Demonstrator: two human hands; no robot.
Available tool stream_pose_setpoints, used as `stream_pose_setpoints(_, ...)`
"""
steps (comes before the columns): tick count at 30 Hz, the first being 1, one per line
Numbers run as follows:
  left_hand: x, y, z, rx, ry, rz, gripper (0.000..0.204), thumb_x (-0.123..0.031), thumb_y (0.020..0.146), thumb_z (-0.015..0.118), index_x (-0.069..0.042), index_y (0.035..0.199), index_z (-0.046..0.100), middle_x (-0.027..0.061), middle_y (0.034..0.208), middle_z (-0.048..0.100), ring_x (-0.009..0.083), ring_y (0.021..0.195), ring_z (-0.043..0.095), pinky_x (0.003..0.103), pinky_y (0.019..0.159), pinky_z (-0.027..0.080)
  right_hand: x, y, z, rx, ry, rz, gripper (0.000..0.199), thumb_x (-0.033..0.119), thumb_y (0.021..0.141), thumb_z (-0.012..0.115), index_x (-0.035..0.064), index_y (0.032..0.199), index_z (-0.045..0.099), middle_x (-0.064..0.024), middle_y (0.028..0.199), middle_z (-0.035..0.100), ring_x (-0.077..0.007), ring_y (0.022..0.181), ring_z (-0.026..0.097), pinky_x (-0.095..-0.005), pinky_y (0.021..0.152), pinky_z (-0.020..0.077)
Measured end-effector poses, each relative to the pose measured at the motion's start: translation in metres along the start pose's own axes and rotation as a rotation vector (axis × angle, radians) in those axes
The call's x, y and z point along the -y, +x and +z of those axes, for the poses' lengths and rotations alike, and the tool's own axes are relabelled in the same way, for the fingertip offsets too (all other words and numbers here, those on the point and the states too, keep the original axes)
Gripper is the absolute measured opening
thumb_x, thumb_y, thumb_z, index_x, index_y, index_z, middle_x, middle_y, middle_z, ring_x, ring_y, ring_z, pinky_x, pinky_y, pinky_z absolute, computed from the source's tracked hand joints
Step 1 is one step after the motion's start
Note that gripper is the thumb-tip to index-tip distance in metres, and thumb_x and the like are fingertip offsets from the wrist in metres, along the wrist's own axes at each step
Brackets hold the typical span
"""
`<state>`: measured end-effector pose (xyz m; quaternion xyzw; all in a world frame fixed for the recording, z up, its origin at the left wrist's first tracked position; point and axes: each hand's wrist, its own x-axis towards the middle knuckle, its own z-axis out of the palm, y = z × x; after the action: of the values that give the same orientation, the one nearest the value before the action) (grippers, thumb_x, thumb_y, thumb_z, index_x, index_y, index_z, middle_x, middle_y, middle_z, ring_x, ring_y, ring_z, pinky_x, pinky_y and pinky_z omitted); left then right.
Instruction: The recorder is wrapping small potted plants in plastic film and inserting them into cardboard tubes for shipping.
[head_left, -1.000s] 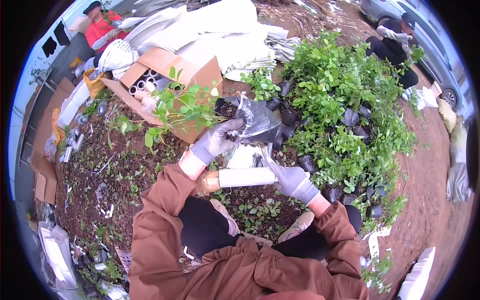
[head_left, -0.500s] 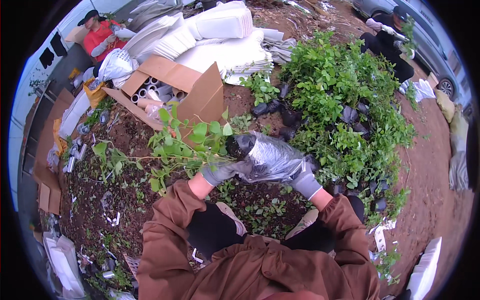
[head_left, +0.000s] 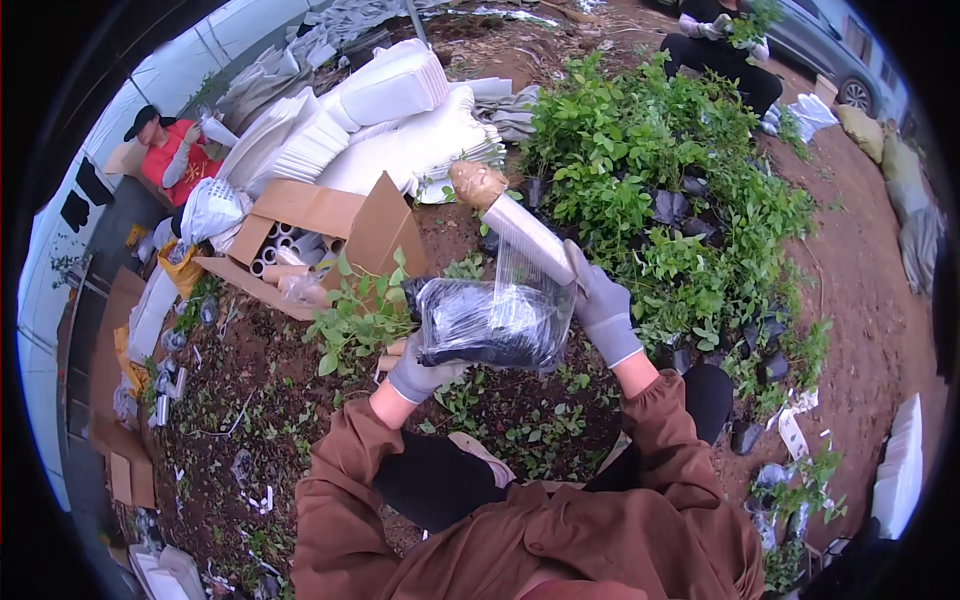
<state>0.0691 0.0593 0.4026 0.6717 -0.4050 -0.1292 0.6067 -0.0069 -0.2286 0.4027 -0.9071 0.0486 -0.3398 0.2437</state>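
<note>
Head view, left hand [head_left: 424, 372], grip holding wrapped black bag [head_left: 475, 325], right hand [head_left: 603, 304], grip around film roll [head_left: 530, 240]

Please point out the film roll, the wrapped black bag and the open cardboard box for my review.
Film roll [head_left: 530, 241]: head view, middle of its pale tube.
Wrapped black bag [head_left: 468, 322]: head view, film-covered side.
Open cardboard box [head_left: 388, 240]: head view, brown cardboard at its right.

Right grip [head_left: 604, 312] (gloved) holds a film roll [head_left: 532, 240] — slanted.
</note>
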Motion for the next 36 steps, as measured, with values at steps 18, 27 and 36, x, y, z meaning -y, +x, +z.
stream_pose_setpoints(18, 0.026, 0.016, -0.025, 0.452, 0.273, 0.315, 0.053, -0.008, 0.087, 0.062, -0.006, 0.136, 0.045, 0.0108, 0.135, 0.051, 0.0257, 0.122, 0.050, 0.038, 0.105, 0.038, 0.008, 0.004, -0.034, 0.042, 0.055, -0.154, 0.051, 0.015, 0.083, 0.060, 0.0122, 0.133, 0.049, -0.0114, 0.081, 0.062, -0.0334, 0.064, 0.061, -0.0364, 0.054, 0.0487)
stream_pose_setpoints(27, -0.073, 0.065, -0.003, 0.405, -0.358, -0.585, 0.050, -0.033, 0.096, 0.046, -0.007, 0.138, 0.041, 0.0084, 0.132, 0.052, 0.0202, 0.119, 0.051, 0.039, 0.102, 0.041, 0.011, -0.080, -0.017, 0.539, 0.153, -0.426, 0.038, 0.024, 0.083, 0.060, -0.0015, 0.110, 0.053, -0.0159, 0.074, 0.060, -0.0347, 0.062, 0.062, -0.0438, 0.054, 0.0503)
stream_pose_setpoints(36, -0.014, 0.067, -0.005, 0.056, -1.001, -0.327, 0.059, -0.047, 0.096, 0.039, -0.009, 0.141, 0.035, 0.0146, 0.140, 0.044, 0.0351, 0.126, 0.046, 0.057, 0.104, 0.037, 0.028, -0.080, -0.089, 0.333, 0.085, -0.818, 0.054, 0.013, 0.080, 0.056, 0.0074, 0.133, 0.049, -0.0039, 0.061, 0.045, -0.0186, 0.048, 0.049, -0.0332, 0.040, 0.0400)
